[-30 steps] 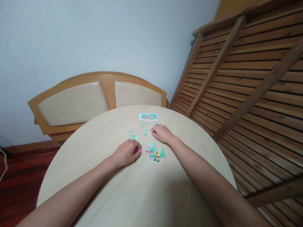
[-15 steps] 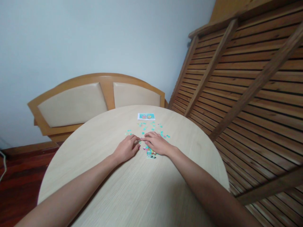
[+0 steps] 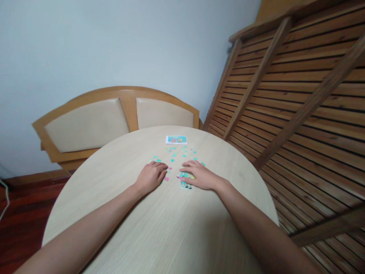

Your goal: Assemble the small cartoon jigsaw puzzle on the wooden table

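My left hand [image 3: 151, 176] lies palm down on the round table [image 3: 159, 228], its fingers loosely bent and together, tips among loose teal puzzle pieces [image 3: 182, 153]. A small pink piece [image 3: 166, 178] lies just beside its thumb. My right hand [image 3: 201, 176] rests flat, fingers stretched out, on the right part of a small joined patch of puzzle [image 3: 184, 182] with a yellow cartoon figure. The two hands are a short gap apart. A small picture card [image 3: 176, 139] lies farther back on the table.
A wooden bench back with two beige padded panels [image 3: 114, 121] stands behind the table, against a pale blue wall. A slatted wooden frame [image 3: 299, 95] leans along the right side. Dark red wooden floor [image 3: 19, 213] shows at the left.
My right hand came back from the far pieces and now lies on the joined patch. My left hand slid slightly forward, and the pink piece it pinched lies beside it.
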Available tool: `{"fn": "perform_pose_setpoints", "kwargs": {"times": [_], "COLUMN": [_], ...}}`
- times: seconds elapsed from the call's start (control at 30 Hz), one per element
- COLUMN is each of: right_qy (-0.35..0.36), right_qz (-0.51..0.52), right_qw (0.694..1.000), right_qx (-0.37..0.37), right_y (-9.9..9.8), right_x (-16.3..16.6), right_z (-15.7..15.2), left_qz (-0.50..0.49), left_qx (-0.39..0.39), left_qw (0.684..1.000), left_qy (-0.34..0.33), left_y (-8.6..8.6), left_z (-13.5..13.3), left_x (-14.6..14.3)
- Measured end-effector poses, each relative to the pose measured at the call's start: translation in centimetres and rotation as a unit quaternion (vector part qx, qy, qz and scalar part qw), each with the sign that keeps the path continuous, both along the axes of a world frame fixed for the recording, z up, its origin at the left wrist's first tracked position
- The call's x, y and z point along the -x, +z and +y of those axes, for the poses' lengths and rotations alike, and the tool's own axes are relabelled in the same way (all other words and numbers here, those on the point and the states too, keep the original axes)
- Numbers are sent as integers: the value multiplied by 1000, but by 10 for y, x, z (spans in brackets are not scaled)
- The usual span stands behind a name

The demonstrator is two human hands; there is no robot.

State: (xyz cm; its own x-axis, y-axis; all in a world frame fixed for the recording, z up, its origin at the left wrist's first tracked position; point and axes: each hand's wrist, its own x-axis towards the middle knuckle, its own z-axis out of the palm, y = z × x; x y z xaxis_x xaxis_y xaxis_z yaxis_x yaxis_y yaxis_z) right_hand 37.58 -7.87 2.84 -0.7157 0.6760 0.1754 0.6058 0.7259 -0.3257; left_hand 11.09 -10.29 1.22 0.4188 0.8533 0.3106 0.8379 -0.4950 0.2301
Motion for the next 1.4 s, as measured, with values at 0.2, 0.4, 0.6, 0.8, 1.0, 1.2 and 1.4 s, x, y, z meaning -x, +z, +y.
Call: {"fn": "perform_pose_setpoints", "kwargs": {"times": [0.2,0.4,0.6,0.8,1.0,1.2,1.4], "right_qy": [-5,-2,0,-5,3,7,6], "right_qz": [1,2,4,5,16,16,15], "right_qw": [1000,1000,1000,1000,1000,1000,1000], "right_qx": [2,6,7,9,8,8,8], "right_y": [0,0,-1,-3,-4,-3,-4], "right_x": [-4,-6,-6,-4,6,8,8], "right_z": [2,2,2,1,-5,-7,-6], "left_qz": [7,3,-70,-114,-112,-141,-160], "left_qx": [-10,-6,45,86,101,104,102], "left_qw": [999,997,995,988,985,981,981], "left_qy": [-46,-81,-59,-65,-84,-83,-47], "left_y": [2,9,3,4,10,8,1], "left_z": [-4,-15,-16,-20,-25,-26,-26], "left_x": [-13,-24,-28,-23,-20,-22,-30]}}
